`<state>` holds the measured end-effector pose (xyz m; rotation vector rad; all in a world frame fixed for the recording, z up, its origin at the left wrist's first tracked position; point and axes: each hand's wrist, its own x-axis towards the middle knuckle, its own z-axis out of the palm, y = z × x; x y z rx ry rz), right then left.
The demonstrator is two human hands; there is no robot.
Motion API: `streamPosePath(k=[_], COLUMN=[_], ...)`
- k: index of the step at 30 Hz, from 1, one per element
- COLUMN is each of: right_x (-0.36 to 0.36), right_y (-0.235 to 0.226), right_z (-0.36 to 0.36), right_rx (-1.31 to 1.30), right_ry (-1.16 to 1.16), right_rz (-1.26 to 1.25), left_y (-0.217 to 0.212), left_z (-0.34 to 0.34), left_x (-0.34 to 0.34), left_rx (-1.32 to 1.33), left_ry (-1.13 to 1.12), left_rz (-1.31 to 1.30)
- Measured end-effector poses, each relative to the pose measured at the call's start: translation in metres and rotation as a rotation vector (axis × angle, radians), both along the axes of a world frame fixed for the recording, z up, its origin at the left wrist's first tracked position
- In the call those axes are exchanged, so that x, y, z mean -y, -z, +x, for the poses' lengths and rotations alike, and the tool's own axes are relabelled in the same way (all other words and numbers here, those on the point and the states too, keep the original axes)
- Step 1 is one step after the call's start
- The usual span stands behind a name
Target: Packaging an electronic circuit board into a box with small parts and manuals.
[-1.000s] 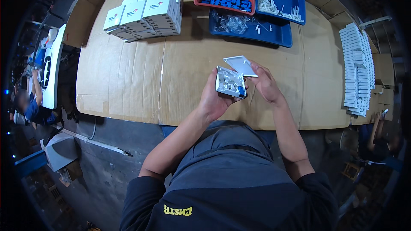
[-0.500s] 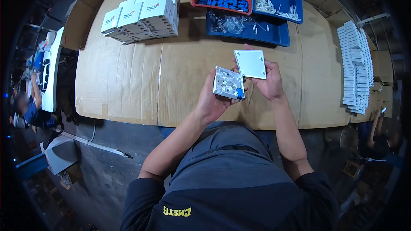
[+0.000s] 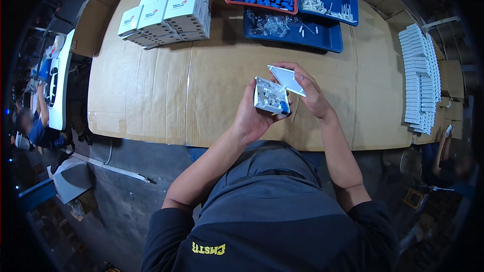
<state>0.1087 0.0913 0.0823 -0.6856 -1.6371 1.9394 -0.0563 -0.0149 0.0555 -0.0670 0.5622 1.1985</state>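
Left hand (image 3: 248, 122) curled round white box (image 3: 270, 111) above table (image 3: 222, 83), open face up, presumably so small parts (image 3: 272, 99) stay in. Right hand (image 3: 314, 99) pinches lid (image 3: 287, 79), tilted just beside box, apparently to leave contents visible.

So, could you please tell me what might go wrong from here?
The left hand holds the white box open, so the small pieces inside might spill if it tips. The right hand holds the white cover at a slant close to the box; it could knock the box or slip from its grip.
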Motion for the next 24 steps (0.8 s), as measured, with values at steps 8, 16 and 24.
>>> streamPosePath(k=[8,16,24], right_x=[0.017,0.026,0.028], right_y=[-0.009,0.009,0.018], right_z=[-0.008,-0.015,-0.014], right_rx=[0.106,0.238,0.286], right_ry=[-0.035,-0.036,-0.006], right_rz=[-0.023,0.419,0.456], left_y=[-0.006,-0.002,0.003], left_z=[0.006,0.011,0.011], left_x=[-0.001,0.001,0.002], left_rx=[-0.050,-0.112,-0.057], left_ry=[-0.020,-0.057,-0.044], left_rz=[-0.042,-0.128,-0.127])
